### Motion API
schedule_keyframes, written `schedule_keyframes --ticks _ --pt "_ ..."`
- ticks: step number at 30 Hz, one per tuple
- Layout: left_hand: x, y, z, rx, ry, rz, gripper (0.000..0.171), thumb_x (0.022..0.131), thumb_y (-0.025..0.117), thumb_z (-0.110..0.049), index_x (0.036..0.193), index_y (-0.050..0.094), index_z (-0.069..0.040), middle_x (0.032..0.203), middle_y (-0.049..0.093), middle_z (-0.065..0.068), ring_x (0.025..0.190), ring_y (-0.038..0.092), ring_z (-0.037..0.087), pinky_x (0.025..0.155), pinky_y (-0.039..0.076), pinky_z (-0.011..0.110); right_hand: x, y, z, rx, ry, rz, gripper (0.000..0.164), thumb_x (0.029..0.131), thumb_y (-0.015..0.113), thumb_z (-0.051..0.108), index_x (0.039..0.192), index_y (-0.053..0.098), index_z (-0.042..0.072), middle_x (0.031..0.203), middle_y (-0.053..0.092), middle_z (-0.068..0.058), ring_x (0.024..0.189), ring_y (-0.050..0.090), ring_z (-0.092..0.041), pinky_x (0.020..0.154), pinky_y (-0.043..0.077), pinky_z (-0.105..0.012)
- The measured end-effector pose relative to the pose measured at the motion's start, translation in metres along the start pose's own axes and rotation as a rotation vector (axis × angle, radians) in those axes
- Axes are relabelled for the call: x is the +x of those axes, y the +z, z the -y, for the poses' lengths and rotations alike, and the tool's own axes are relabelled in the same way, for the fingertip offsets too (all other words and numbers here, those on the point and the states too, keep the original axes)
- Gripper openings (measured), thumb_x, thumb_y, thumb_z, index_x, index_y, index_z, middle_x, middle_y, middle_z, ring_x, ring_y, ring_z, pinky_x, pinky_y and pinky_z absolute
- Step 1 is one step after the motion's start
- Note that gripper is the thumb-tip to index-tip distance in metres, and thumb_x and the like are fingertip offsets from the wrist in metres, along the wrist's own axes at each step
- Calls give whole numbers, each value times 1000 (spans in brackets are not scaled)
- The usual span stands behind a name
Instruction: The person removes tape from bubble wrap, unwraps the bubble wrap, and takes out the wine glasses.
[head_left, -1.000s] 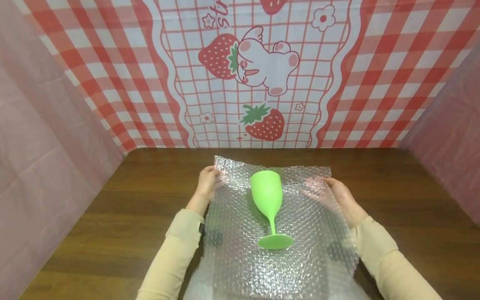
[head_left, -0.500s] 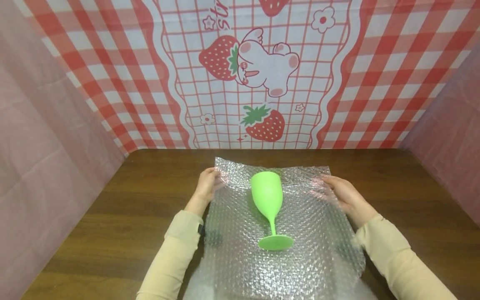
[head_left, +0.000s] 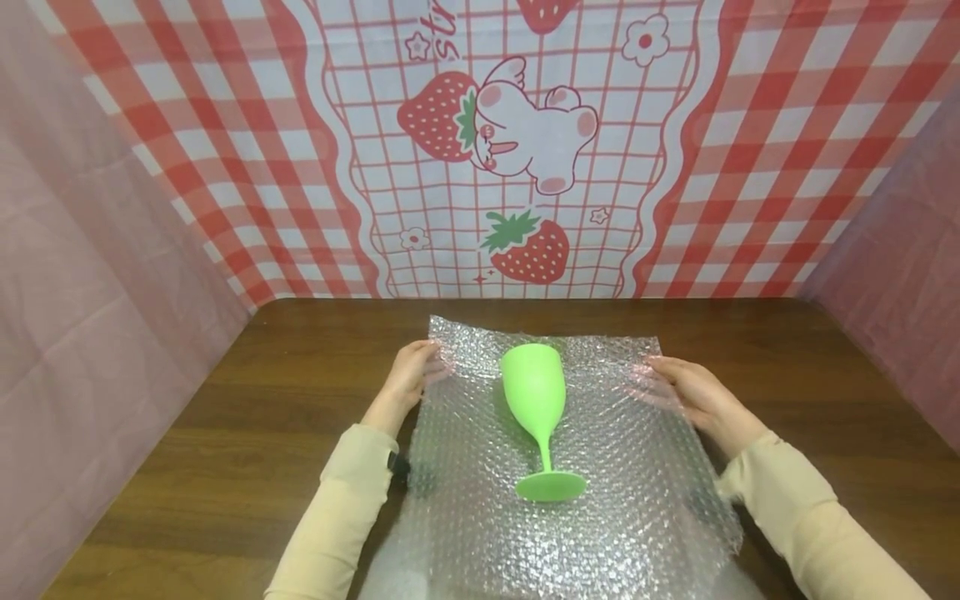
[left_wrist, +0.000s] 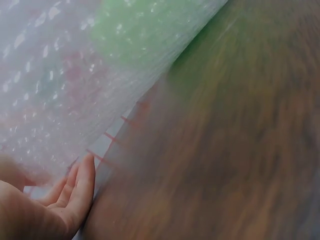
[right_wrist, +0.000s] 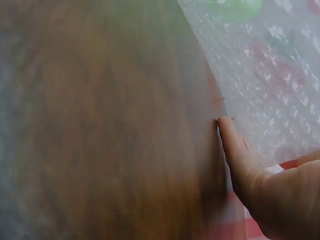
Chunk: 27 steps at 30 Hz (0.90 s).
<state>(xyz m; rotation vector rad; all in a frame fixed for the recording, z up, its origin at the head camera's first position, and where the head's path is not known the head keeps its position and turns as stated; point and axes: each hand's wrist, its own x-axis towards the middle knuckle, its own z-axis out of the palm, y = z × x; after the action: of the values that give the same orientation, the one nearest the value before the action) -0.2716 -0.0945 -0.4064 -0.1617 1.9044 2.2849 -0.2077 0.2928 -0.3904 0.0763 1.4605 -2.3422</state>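
Note:
A bright green plastic goblet (head_left: 534, 396) lies on a sheet of clear bubble wrap (head_left: 615, 475), bowl toward the far side and round foot toward me. My left hand (head_left: 407, 379) pinches the sheet's far left edge, with the fingers showing through the plastic. At the far right edge, my right hand (head_left: 701, 400) grips the wrap, thumb above and fingers beneath. Through the wrap, the left wrist view shows the goblet (left_wrist: 140, 32) as a green blur above my left hand (left_wrist: 55, 205). The right wrist view has my right hand (right_wrist: 270, 185) at the wrap's edge (right_wrist: 270, 100).
A brown wooden table (head_left: 247, 433) lies under the wrap. Behind it hangs a red-and-white checked cloth (head_left: 787, 150) with strawberry prints. Pink fabric (head_left: 90, 292) covers the left side, and more pink fabric (head_left: 907, 275) the right. A whitish layer (head_left: 397, 558) shows beneath the wrap.
My right hand and forearm have shifted right, and the wrap's near right corner has spread outward. My left hand has moved slightly toward me. The goblet lies nearly as before.

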Motion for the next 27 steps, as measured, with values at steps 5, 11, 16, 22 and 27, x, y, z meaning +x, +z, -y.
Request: schedule_keyframes --ticks 5,11,16,22,27 --pt "-1 -3 0 64 -22 55 33 94 41 -9 121 39 11 88 52 6 70 59 11 74 55 27 0 -2 1 -22 5 -12 17 98 31 8 113 35 0 92 65 -1 87 64 -12 80 54 -33" --pt "-5 -7 -2 152 -54 104 37 95 42 -15 125 40 6 99 55 9 75 61 11 82 53 33 -2 -2 3 -46 0 21 15 99 30 8 107 41 2 92 65 -1 88 64 -13 80 54 -33" --pt "-11 -9 -4 197 -64 149 40 95 43 -18 128 39 4 101 58 12 77 63 13 83 52 35 -7 -1 7 -118 -2 42 21 99 27 7 115 38 -1 96 63 -2 90 64 -13 82 53 -35" --pt "-19 -13 -9 188 -77 305 37 95 40 -12 126 37 7 99 60 12 82 63 16 83 52 36 -14 -3 9 -330 19 56 55 98 30 6 138 -2 -12 99 61 3 93 63 -10 84 52 -36" --pt "-25 -16 -12 196 -114 408 40 96 40 -12 130 35 6 105 59 13 87 62 18 85 51 39 -20 -5 9 -371 36 117 47 97 38 10 132 14 -10 103 63 1 96 63 -15 86 51 -38"
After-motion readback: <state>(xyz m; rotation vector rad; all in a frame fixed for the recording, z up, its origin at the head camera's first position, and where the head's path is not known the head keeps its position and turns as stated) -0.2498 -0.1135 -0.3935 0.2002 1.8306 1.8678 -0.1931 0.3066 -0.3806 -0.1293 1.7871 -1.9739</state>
